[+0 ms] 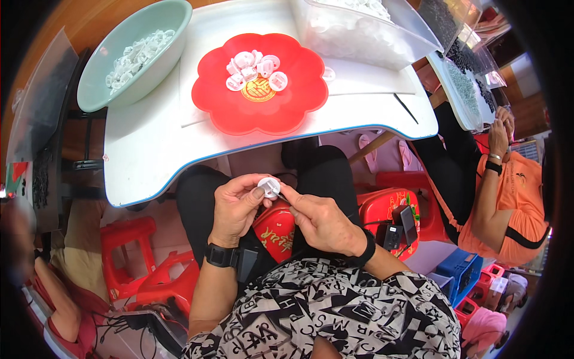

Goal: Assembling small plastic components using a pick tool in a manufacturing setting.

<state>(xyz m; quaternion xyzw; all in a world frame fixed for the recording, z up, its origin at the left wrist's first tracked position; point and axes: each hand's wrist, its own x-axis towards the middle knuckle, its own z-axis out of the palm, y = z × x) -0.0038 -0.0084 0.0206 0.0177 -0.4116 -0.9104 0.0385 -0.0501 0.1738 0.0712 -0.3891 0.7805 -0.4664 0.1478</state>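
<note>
Over my lap, my left hand (235, 205) pinches a round white plastic part (269, 187) between thumb and fingers. Its face, with a grey slot-like recess, is turned up. My right hand (326, 222) is closed on a thin dark tool (283, 198), mostly hidden by the fingers, whose end meets the part's right edge. On the table ahead lies a red flower-shaped plate (216, 107). Several similar round white parts (278, 81) are heaped on it.
A pale green basin (92, 78) of small white pieces stands at the table's left, a clear bin (365, 42) at the back right. A thin black stick (406, 109) lies on the white table (140, 158). People sit on both sides, among red stools (125, 236).
</note>
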